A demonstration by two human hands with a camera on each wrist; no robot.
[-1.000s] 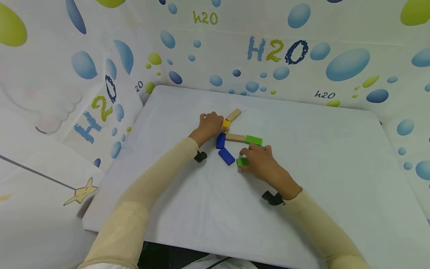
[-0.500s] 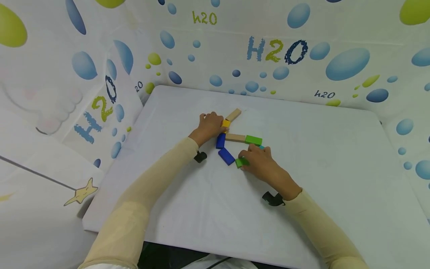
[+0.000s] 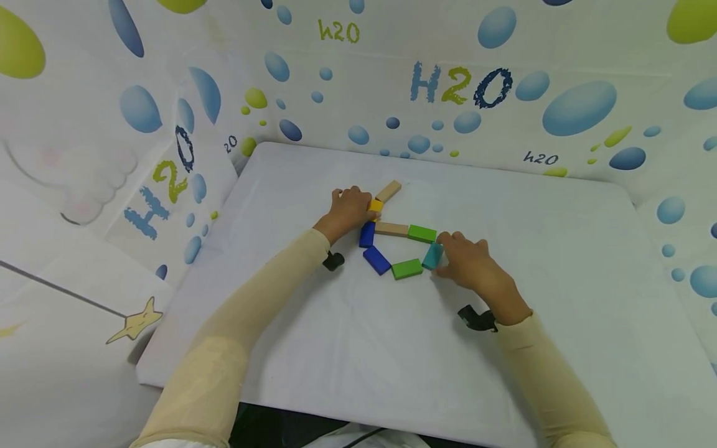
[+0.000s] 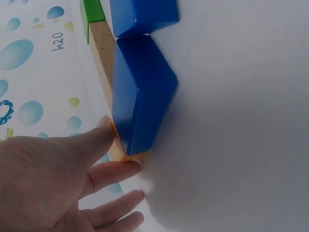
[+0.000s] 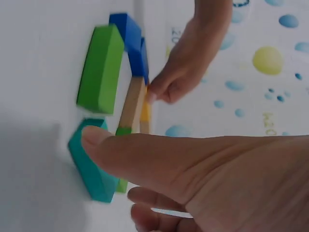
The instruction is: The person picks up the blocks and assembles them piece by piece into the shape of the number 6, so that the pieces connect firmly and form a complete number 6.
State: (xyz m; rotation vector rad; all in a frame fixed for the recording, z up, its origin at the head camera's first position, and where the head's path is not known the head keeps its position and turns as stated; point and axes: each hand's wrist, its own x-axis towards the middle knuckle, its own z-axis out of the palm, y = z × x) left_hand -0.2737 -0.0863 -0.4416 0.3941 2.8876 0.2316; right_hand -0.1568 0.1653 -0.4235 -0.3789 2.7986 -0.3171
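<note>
My left hand (image 3: 348, 211) pinches the yellow block (image 3: 376, 206) between thumb and fingers, as the left wrist view also shows. My right hand (image 3: 469, 261) spans the teal block (image 3: 432, 256), thumb at its near end and index finger at its far end. In the right wrist view the thumb overlaps the teal block (image 5: 94, 164). Left of it lies a green block (image 3: 407, 269), then two blue blocks, one (image 3: 377, 260) slanted and one (image 3: 366, 235) nearly upright in view. A plain wooden block (image 3: 391, 229) and another green block (image 3: 422, 233) form the ring's far side.
Another plain wooden block (image 3: 389, 190) slants away beyond the yellow one. All of these lie on a white-covered table (image 3: 347, 348). A white backdrop (image 3: 381, 56) with printed blue and green drops stands behind and to the left. Each wrist wears a small black camera (image 3: 333, 261).
The right hand pushed the near green block slightly left, let go of it and moved right to the teal block, now uncovered. My left hand stayed on the yellow block.
</note>
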